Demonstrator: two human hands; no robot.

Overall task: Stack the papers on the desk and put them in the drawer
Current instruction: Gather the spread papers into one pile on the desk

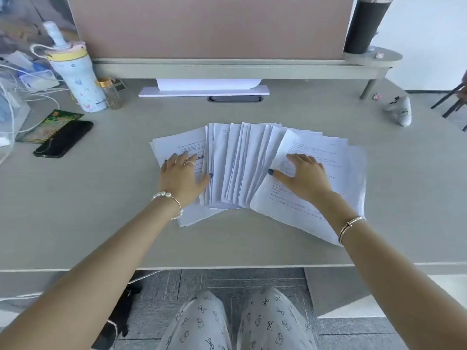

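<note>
The white printed paper sheets (pixel 235 168) lie fanned out in an overlapping spread at the middle of the pale grey surface (pixel 101 210), near its front edge. The sheets are not squared into a stack; their edges are staggered from left to right.

Left hand (pixel 183 176): palm down, fingers spread, pressed flat on the leftmost sheets of the fan. It grips nothing. A pearl bracelet (pixel 166 198) sits on its wrist.

Right hand (pixel 304 176): palm down, fingers spread, pressed flat on the top sheet at the right side of the fan. It also grips nothing. A gold bangle (pixel 350 228) sits on its wrist.

The two hands are well apart, with the middle band of the fan exposed between them.

Other items on the surface:
- A black smartphone (pixel 64 138) lies to the left of the papers, well apart from them, partly over a green printed packet (pixel 54 123)
- A pale blue patterned drinking bottle with a yellow band (pixel 78 79) stands upright at the rear left, with a small gold-capped glass jar (pixel 112 93) just beside it
- A white flat stand (pixel 204 90) sits at the rear centre, below a pink partition panel (pixel 209 26)
- A black cylindrical flask (pixel 364 24) stands at the rear right on a raised grey shelf (pixel 252 65)

No drawer can be identified in this view
</note>
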